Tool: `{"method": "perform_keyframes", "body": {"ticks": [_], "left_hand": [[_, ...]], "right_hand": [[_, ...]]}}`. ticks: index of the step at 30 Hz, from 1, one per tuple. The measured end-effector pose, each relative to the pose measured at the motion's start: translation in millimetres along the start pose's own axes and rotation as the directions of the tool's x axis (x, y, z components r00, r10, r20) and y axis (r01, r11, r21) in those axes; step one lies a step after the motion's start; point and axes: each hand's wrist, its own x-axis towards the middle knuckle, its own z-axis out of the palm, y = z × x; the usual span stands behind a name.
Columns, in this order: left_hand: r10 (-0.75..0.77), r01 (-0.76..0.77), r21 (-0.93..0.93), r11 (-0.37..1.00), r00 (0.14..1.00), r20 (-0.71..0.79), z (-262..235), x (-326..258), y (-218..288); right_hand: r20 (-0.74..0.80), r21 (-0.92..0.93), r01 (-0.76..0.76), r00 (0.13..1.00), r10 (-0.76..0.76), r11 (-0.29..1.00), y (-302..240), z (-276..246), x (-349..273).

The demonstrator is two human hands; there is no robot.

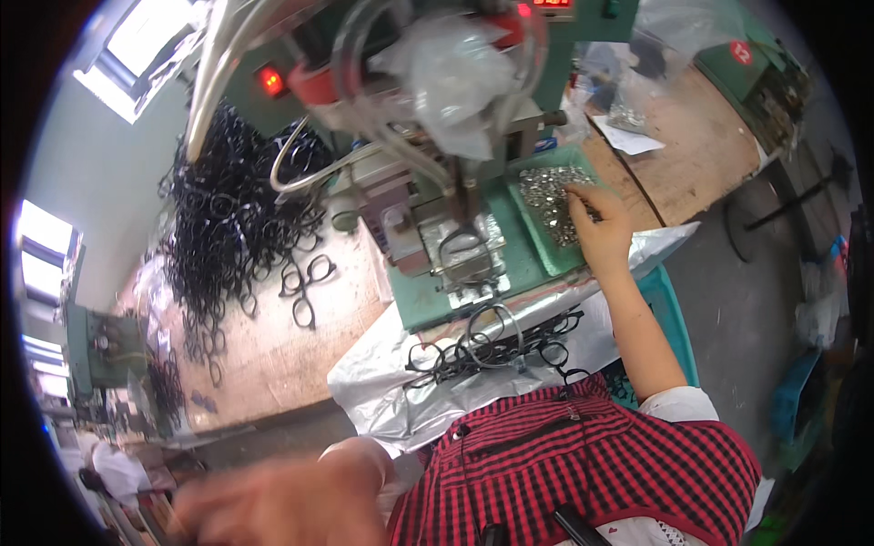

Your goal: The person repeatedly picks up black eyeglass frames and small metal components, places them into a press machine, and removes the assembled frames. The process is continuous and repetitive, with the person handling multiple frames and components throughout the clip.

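My right hand (604, 235) reaches into a green tray (557, 262) of small shiny metal parts (546, 189). Its fingers are curled together at the pile, and whatever is between them is too small to make out. At the lower left, my left hand (282, 502) is smeared by motion, so its fingers cannot be read. Between the hands stands a green-based machine (423, 311) with a metal work block (466, 259). Black eyeglass frames (446, 364) lie on a silvery sheet (364, 387) in front of it, near my checked apron.
A large heap of black eyeglass frames (214, 214) covers the left of the wooden table (273, 369). Pale hoses (223, 73) and a clear plastic bag (455, 77) hang over the machine. Right are a white paper (628, 136), a bag of metal parts (626, 116) and a teal bin (672, 314).
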Motion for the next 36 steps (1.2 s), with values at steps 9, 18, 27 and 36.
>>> {"method": "perform_keyframes", "body": {"ticks": [9, 18, 27, 36], "left_hand": [[0.069, -0.042, -0.299, 0.953, 0.994, 0.079, 24, 51, 6], [-0.693, 0.005, 0.790, 0.613, 0.483, 0.536, -146, -35, -194], [-0.606, -0.159, 0.588, 0.793, -0.121, 0.786, -227, -127, -198], [-0.991, 0.992, 0.051, -0.114, -0.117, 0.061, -152, -154, -150]], "right_hand": [[-0.005, 0.137, -0.038, 0.999, 0.039, 0.990, -13, 18, -1], [-0.008, 0.085, 0.006, 1.000, -0.005, 0.996, -6, 7, -1], [-0.084, 0.002, -0.102, 0.991, 0.102, 0.995, 10, -57, -31], [0.192, 0.439, 0.013, 0.975, -0.108, 0.899, -84, 36, 9]]}}
